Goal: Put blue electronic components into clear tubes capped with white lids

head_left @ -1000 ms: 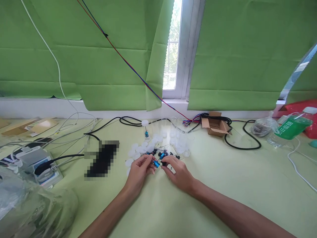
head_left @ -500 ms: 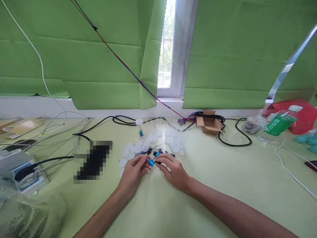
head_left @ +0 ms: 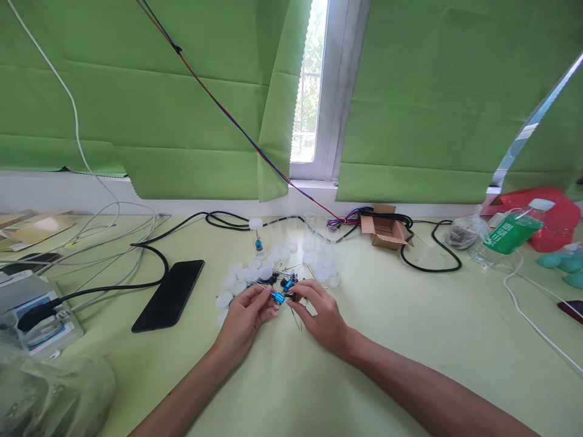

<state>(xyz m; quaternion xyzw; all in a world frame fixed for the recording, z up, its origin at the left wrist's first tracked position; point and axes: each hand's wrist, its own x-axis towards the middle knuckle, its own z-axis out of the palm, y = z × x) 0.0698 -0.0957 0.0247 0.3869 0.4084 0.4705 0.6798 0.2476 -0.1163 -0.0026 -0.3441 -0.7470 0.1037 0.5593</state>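
My left hand pinches a small shiny blue cylinder with a thin metal rod between thumb and fingers. Close against its right end, my right hand grips a small black piece with its fingertips; whether the two parts touch I cannot tell. A thin metal pin slants down below the right fingers. Just beyond the hands lies a pile of black parts and thin rods, with another blue cylinder among them. White round caps are spread to the left of the pile.
Clear tubes stand behind the pile, and a white-capped one holds a blue part. A black phone lies left. Cables, an open cardboard box and a green-labelled bottle are along the back.
Both hands keep almost the same place and hold, with the blue cylinder and black piece close together. The view has shifted slightly, and the phone, blurred out before, now shows clearly.
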